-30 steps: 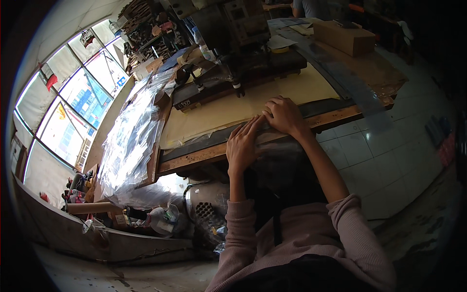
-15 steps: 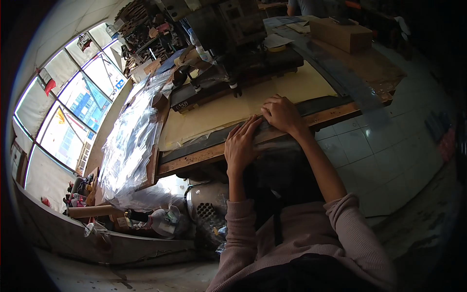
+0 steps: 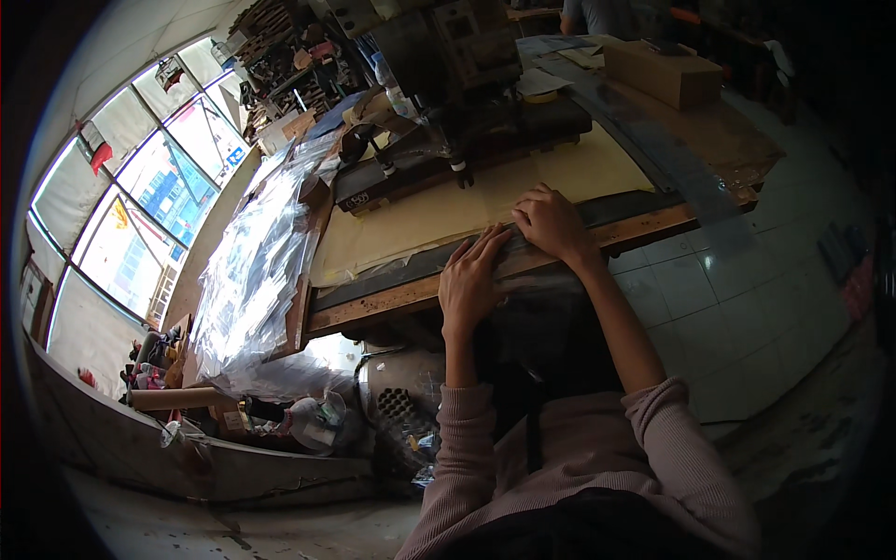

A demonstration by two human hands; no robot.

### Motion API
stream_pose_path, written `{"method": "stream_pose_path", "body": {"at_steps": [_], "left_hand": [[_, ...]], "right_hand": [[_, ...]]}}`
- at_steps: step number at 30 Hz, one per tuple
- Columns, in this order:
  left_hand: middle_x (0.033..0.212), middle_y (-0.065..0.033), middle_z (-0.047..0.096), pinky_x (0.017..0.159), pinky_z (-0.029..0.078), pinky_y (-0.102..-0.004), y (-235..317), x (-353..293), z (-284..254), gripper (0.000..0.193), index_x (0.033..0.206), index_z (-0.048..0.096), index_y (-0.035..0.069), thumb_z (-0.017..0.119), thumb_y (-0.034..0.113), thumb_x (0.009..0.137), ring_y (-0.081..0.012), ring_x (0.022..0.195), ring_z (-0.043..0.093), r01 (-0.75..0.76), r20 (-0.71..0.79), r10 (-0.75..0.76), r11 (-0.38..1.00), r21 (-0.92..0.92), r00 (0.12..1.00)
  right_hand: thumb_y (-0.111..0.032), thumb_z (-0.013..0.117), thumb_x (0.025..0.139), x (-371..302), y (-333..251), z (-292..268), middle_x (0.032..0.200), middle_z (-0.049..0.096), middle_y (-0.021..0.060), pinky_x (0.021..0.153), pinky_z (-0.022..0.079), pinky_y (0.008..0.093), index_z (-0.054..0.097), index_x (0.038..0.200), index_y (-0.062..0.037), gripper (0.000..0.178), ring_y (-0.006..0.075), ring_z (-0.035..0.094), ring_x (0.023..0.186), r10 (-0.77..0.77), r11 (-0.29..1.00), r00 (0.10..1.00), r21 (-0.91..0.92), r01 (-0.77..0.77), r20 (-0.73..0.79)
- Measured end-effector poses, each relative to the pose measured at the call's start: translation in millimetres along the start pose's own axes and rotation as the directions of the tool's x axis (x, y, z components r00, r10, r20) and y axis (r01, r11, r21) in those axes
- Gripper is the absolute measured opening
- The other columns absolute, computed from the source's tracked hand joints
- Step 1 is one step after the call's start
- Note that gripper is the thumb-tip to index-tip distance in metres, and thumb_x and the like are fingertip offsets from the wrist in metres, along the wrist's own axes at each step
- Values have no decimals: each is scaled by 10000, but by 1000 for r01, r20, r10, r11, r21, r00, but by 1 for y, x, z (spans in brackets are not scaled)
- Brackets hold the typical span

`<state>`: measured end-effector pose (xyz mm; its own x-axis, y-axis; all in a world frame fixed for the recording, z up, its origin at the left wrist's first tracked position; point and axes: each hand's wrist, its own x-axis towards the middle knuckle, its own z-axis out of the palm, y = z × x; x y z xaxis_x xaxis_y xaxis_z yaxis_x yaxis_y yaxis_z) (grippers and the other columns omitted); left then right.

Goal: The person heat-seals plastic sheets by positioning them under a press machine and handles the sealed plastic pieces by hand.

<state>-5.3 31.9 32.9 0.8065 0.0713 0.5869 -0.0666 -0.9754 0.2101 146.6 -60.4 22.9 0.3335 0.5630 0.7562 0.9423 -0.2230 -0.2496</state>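
Head view: we are seeing the left hand [image 3: 469, 283] lying with fingers stretched, tips just beside the right hand [image 3: 554, 226], which is resting curled. Whether either is pinching anything, we are failing to tell. Yellow sheet [image 3: 397, 227] is lying just beyond both hands, running under the press [image 3: 457, 56]. Clear sheets [image 3: 250, 271] are lying heaped left of the grip.

Free room before a dark machine [image 3: 457, 56].
Left of the left hand [image 3: 473, 280], the yellow sheet [image 3: 392, 229] lies uncovered; across its far side, the long bar [image 3: 523, 132] blocks passage; clear plastic [image 3: 252, 271] is heaped farther left.
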Motion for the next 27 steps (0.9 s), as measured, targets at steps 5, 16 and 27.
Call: {"method": "stream_pose_path", "body": {"at_steps": [5, 16, 27], "left_hand": [[1242, -60, 520, 971, 380, -351, 4, 0, -3, 617, 1170, 516, 92, 605, 8, 565, -221, 1180, 456, 26, 8, -26, 999, -41, 1000], [1254, -39, 510, 991, 383, -369, 3, -1, -1, 631, 1176, 512, 117, 591, -23, 566, -234, 1186, 448, 66, 30, -65, 997, -43, 997], [1254, -33, 509, 989, 388, -374, 6, 0, -3, 635, 1180, 511, 135, 568, -47, 574, -251, 1176, 453, 92, 32, -90, 995, -46, 995]], "right_hand": [[-119, 539, 774, 1, -1, -1, 749, 618, 122, 779, 465, 371, 638, 692, 15, 185, 264, 574, 833, -5, 1000, 1000, 10, 5, -6], [-115, 544, 772, 0, 0, -1, 756, 621, 124, 801, 461, 369, 644, 700, 18, 182, 264, 571, 840, 12, 1000, 1000, 29, -12, 1], [-120, 541, 770, 0, 2, 1, 742, 620, 121, 794, 464, 375, 644, 698, 16, 185, 269, 573, 837, -2, 1000, 1000, 21, 2, -1]]}}
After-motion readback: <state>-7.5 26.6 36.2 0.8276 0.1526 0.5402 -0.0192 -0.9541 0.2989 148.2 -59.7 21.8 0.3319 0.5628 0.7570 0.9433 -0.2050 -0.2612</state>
